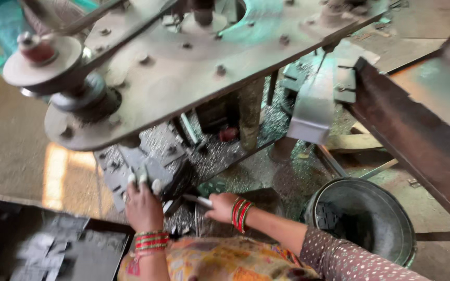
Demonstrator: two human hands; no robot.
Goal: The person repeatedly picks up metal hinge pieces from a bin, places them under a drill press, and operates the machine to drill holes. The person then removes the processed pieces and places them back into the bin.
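Left hand [142,204] fingers spread on grey metal piece [131,174], right hand [221,206] pinching thin rod [196,199] (under press machine [183,57]), bucket [391,208] nearby

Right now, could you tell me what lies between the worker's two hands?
In the head view, a thin metal rod held by the right hand points toward the left hand.

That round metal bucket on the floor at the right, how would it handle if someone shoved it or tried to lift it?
The metal bucket looks wide and squat, so it would likely slide rather than tip. Dark flat pieces lie inside, so it is probably heavier than an empty pail. Its thin rim seems rigid, though the gritty floor may make it scrape and drag.
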